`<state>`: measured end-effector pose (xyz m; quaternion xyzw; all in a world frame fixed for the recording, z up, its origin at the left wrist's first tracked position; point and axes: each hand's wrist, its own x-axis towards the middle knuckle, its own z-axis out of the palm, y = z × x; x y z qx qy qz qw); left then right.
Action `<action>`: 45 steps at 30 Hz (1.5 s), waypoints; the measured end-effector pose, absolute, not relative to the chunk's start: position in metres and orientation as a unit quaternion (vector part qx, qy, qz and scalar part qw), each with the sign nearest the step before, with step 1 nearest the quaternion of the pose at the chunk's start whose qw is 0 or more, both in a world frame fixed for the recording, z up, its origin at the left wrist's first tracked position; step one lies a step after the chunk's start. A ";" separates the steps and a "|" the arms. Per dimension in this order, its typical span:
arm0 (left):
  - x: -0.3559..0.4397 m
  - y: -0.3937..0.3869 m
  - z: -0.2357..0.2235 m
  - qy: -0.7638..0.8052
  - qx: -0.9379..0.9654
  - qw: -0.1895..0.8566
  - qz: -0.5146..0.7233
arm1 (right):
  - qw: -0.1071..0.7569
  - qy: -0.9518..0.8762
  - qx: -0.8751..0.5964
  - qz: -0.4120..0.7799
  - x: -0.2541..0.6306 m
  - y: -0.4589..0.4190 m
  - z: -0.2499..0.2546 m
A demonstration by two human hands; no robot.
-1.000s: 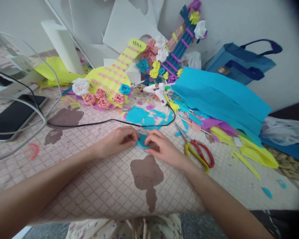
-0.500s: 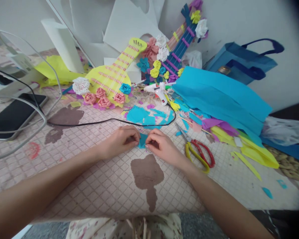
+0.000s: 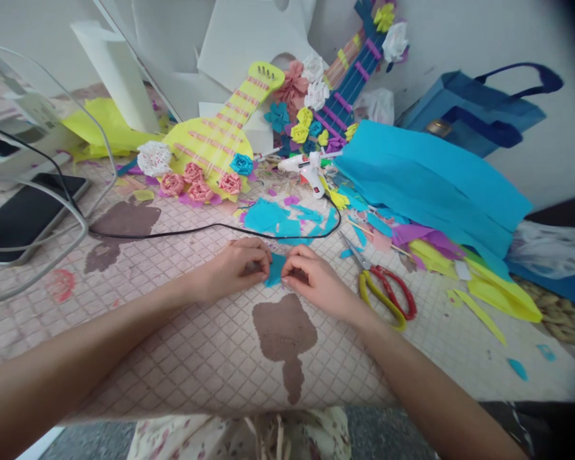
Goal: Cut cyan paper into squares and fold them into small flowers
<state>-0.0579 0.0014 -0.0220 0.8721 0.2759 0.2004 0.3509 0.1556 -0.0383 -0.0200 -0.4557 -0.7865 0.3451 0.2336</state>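
Note:
Between my two hands, just above the quilted cloth, is a small piece of blue crepe paper [image 3: 275, 269]. My left hand [image 3: 239, 268] pinches its left edge, fingers curled together. On the opposite edge, my right hand [image 3: 311, 275] grips the paper between thumb and fingertips. Several blue paper pieces [image 3: 266, 216] lie just beyond my hands. Scissors [image 3: 381, 284] with one yellow and one red handle rest right of my right hand, blades pointing away. A white glue gun [image 3: 309, 169] lies farther back, its black cord looping across the cloth.
A yellow paper guitar [image 3: 215, 144] with paper flowers leans at the back, beside a dark blue one [image 3: 345, 102]. Large blue crepe sheets [image 3: 431, 179] and a blue bag [image 3: 469, 118] fill the right. A phone [image 3: 29, 214] and cables lie left; a paper roll [image 3: 119, 76] stands behind.
The view has shifted slightly. Both hands keep their pinch on the blue paper, which now looks flatter and a little more spread between them.

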 end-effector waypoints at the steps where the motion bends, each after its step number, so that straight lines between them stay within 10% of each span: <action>1: -0.058 0.002 -0.023 0.275 0.873 0.349 0.198 | 0.234 -0.789 -0.457 0.338 0.155 -0.039 -0.020; 45: -0.047 -0.008 -0.029 0.364 0.861 0.279 0.220 | 0.251 -0.793 -0.503 0.233 0.136 -0.047 -0.026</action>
